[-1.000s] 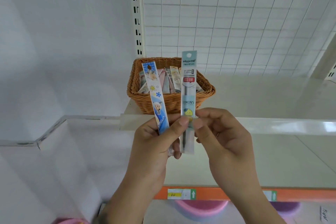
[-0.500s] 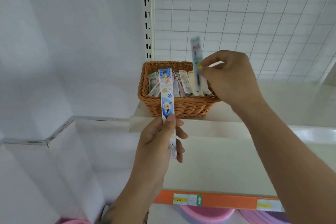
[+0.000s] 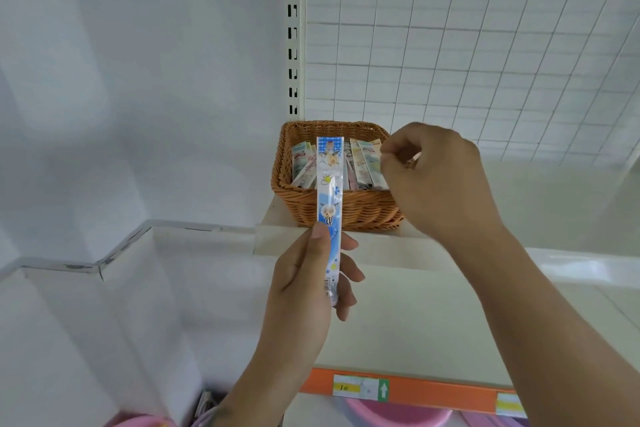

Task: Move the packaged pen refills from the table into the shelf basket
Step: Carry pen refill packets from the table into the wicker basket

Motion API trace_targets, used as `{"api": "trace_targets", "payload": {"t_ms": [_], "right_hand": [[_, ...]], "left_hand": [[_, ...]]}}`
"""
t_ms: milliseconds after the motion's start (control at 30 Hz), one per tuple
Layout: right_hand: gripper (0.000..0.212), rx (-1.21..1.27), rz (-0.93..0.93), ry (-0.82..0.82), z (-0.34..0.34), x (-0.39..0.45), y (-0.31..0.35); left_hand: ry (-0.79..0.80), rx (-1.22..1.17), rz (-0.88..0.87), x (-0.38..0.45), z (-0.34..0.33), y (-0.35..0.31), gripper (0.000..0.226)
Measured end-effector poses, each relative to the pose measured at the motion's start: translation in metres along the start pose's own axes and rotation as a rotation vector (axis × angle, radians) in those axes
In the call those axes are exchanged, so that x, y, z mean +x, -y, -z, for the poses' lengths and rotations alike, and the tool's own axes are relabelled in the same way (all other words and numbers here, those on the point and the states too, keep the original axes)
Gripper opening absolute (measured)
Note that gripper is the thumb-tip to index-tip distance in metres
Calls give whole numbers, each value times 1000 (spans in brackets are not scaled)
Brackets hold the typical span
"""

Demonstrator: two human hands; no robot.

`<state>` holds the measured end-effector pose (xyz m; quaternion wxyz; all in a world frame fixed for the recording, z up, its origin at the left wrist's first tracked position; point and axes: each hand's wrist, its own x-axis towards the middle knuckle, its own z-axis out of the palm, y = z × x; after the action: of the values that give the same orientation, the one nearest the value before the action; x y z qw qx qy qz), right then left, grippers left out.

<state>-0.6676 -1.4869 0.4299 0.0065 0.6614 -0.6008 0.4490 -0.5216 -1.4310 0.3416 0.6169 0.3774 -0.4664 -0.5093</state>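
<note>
My left hand [image 3: 304,288] grips a blue cartoon-printed pen refill packet [image 3: 330,198] by its lower half and holds it upright in front of the wicker basket [image 3: 346,208] on the upper shelf. Several refill packets [image 3: 367,163] stand leaning inside the basket. Over the basket's right side hovers my right hand [image 3: 436,180], fingers curled, thumb and fingertips together against the edge of the rightmost packet. Whether it still pinches that packet is hidden by the hand.
The basket sits at the left front corner of a white shelf [image 3: 519,253], against a slotted upright [image 3: 292,35] and a wire grid back panel [image 3: 467,45]. An orange price rail [image 3: 415,392] edges the shelf below, with pink tubs [image 3: 388,418] underneath.
My right hand carried the teal refill packet up from beside the left hand and down into the basket. The left hand stayed low, keeping the blue packet upright.
</note>
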Motion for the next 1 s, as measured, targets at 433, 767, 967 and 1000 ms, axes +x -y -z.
{"api": "trace_targets", "payload": {"t_ms": [433, 767, 967, 1000], "right_hand": [[15, 492, 126, -37, -34, -120, -17], [38, 489, 198, -120, -35, -122, -5], [19, 474, 272, -164, -22, -92, 0], [21, 491, 268, -165, -16, -81, 5]], "left_hand": [[-114, -317, 87, -5, -14, 8, 45], [-44, -233, -49, -11, -13, -3, 29], [-140, 254, -414, -10, 14, 1, 24], [-210, 462, -526, -9, 24, 6, 26]]}}
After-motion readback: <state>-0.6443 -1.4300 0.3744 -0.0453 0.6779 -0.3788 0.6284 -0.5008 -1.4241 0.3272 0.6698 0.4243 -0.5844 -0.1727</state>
